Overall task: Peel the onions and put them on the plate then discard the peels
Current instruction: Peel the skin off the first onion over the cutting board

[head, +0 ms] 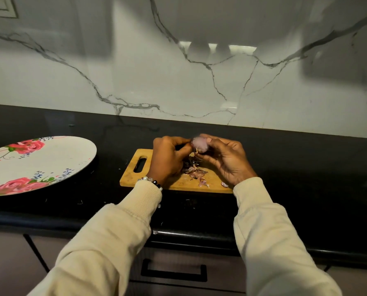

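**Onion half-peeled, held over the board**

Both hands hold one small onion (199,144) in the air just above the board (174,184). The right hand (225,159) cradles it, thumb and fingers curled round it; the left hand (169,157) pinches at its near end, where a strip of skin seems to hang. Loose peels (196,173) lie on the board below. The plate (50,167) sits well apart to the left on the tabletop (295,167), with no onion visible on it.

The onion looks light and firm; bared flesh is likely slick, so grip it round the middle. The skin is thin and brittle, best pinched at a torn edge.
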